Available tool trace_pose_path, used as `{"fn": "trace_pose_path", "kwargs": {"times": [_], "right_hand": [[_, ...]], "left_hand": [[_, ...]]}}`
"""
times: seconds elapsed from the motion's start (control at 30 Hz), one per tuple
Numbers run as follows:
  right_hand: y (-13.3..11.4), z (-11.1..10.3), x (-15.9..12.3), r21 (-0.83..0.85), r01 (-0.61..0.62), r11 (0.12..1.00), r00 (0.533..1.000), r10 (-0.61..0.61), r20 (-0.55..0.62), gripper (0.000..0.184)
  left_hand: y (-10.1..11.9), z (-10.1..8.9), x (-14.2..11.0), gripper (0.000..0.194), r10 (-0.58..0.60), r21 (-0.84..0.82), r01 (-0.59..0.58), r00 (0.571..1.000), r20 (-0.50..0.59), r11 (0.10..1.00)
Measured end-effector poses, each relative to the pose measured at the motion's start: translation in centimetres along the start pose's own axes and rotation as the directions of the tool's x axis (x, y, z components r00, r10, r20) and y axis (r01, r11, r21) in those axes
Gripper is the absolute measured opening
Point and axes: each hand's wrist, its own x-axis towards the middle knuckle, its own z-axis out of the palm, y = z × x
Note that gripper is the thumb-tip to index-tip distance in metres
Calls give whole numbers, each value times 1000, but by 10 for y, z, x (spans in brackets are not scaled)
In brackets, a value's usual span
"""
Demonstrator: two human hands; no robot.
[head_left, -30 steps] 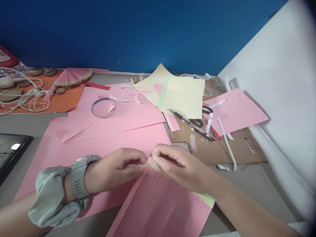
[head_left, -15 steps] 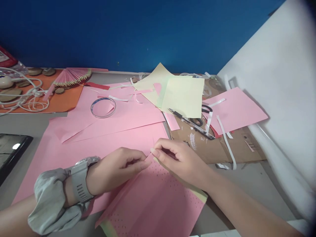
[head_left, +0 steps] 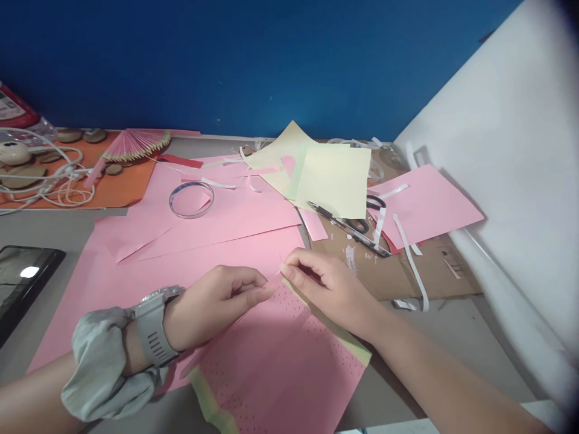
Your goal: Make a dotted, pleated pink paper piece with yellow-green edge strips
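Observation:
A pink sheet of paper point(head_left: 289, 361) with small dark marks and yellow-green edging lies slanted at the front, its upper corner between my hands. My left hand point(head_left: 230, 295), with a grey watch point(head_left: 156, 325) and a grey-green scrunchie point(head_left: 113, 361) at the wrist, pinches the sheet's upper left edge between thumb and fingers. Close beside it, my right hand point(head_left: 328, 289) grips the same corner between thumb and curled forefinger. The fingertips of the two hands are a short gap apart. Beneath them lie larger pink sheets point(head_left: 190, 277).
A roll of clear tape point(head_left: 191, 200) rests on the pink sheets. Pale yellow paper point(head_left: 335, 181), a pen point(head_left: 348, 228) and black-handled scissors point(head_left: 357, 224) lie at the cardboard point(head_left: 330, 259). At left are a pleated pink fan point(head_left: 136, 146), white cable point(head_left: 67, 175) and a black-framed device point(head_left: 27, 283).
My left hand has eased slightly apart from my right, widening the gap at the corner. The near left edge of the marked sheet has lifted and shifted, showing more yellow-green edging.

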Motion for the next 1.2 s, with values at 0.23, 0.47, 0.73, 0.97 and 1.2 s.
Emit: {"fn": "trace_pose_path", "kwargs": {"times": [0.23,0.47,0.73,0.97,1.2], "right_hand": [[2,2,-1,-36,46,998,998,-48,-50,25],[1,8,2,13,33,999,999,-33,9,26],[1,7,2,-43,30,999,999,-29,23,27],[4,-4,-2,-72,40,997,996,-45,-75,26],[8,-11,-2,-71,21,997,995,-28,-100,29]], "left_hand": [[-1,-5,2,31,-14,-69,19,997,76,997],[0,3,4,34,26,-22,-26,999,-35,999],[-1,6,5,36,-24,84,27,999,-39,996],[-1,3,4,31,-53,70,56,998,-42,996],[0,0,3,30,-47,42,47,999,-7,998]]}}
